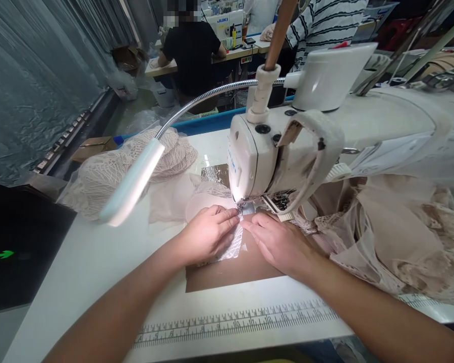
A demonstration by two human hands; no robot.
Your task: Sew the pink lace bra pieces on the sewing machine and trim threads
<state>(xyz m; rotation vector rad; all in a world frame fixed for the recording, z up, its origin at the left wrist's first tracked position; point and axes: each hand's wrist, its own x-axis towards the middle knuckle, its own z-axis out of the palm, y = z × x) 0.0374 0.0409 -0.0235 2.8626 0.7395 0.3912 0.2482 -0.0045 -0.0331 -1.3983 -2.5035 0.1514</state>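
My left hand [208, 233] lies flat on a small piece of white lace [232, 244], its fingertips close to the presser foot [242, 206] of a white sewing machine [257, 156]. My right hand [278, 242] rests palm down just to the right of the lace, fingers pointing at the needle area. Both hands press the fabric against the brown plate [227, 275] set into the white table [91, 262]. The needle itself is hidden behind the machine head.
A gooseneck lamp [132, 184] hangs over the table's left. Beige lace piles lie at back left [98, 179] and right [401, 237] of the machine. A printed ruler [234, 320] runs along the front edge. Two other people sit at tables behind.
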